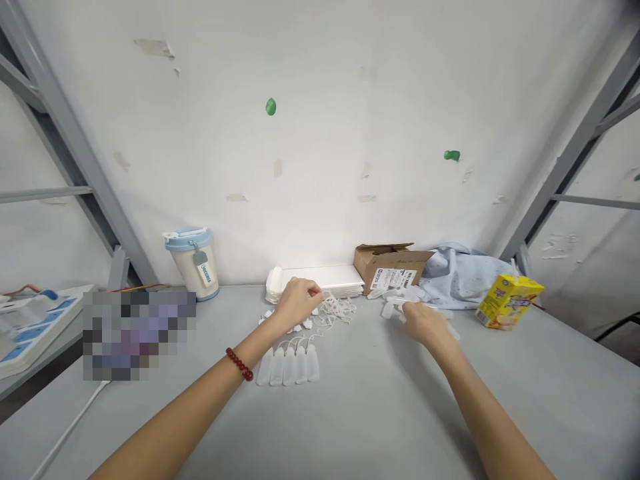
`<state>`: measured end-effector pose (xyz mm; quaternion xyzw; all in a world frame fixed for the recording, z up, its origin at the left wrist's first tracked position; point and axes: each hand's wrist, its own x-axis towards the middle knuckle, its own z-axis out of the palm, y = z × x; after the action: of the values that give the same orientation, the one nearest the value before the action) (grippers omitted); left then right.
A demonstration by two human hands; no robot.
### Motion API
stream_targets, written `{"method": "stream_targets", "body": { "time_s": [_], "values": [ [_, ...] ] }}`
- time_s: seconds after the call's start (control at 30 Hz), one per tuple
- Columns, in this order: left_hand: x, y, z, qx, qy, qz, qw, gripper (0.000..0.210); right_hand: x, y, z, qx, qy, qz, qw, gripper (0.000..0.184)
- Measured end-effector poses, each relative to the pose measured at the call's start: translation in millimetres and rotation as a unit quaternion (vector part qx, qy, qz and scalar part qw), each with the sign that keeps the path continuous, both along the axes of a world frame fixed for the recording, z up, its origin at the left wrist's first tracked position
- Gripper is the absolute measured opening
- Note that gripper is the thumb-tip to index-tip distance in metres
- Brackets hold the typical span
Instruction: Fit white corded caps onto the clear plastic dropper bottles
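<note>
My left hand (300, 300), with a dark red bead bracelet (239, 364) at its wrist, pinches at the edge of a tangled pile of white strings (340, 309). Its fingertips are closed by a strand; any hold on it is hard to make out. Small white pieces (305, 325) lie partly hidden under that hand. My right hand (423, 321) is closed over a heap of translucent plastic sleeves (407, 295), fingers on one of them. Several similar sleeves with white strings (289, 367) lie in a row on the grey table (350, 413), before my left forearm.
Behind the hands are a stack of white cards (325, 275) and an open cardboard box (393, 268). Right stand a pale blue cloth (463, 273) and a yellow drink carton (509, 302). Left are a lidded cup (194, 263), a blurred object (143, 333) and a power strip (45, 327).
</note>
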<state>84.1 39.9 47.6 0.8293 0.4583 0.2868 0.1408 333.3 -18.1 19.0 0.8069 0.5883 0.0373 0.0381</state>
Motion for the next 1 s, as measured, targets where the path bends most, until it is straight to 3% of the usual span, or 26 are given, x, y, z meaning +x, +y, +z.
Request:
{"method": "stream_targets", "body": {
  "time_s": [0.3,0.6,0.7,0.83,1.0],
  "values": [
    [-1.8,9.2,-2.3,-0.008,-0.029,0.012,0.999,0.023,-34.0,-5.6,8.5,0.029,-0.006,0.041,0.999,0.029],
    [1.7,2.0,-5.0,-0.003,-0.045,-0.006,0.999,0.023,-59.8,-3.2,1.3,0.144,0.089,0.132,0.977,0.023],
    [-0.8,-7.0,-6.0,-0.017,-0.057,-0.009,0.998,0.023,-68.2,-2.7,-4.5,0.180,0.161,0.212,0.947,0.020],
    [-12.9,-30.4,-5.6,-0.034,-0.077,-0.012,0.996,0.023,-77.4,-5.8,-11.4,0.260,0.278,0.306,0.873,0.017],
    [-40.4,-61.1,-20.2,-0.104,-0.153,0.054,0.981,0.024,-89.3,-15.2,-15.0,0.291,0.244,0.399,0.835,0.023]
  ]
}}
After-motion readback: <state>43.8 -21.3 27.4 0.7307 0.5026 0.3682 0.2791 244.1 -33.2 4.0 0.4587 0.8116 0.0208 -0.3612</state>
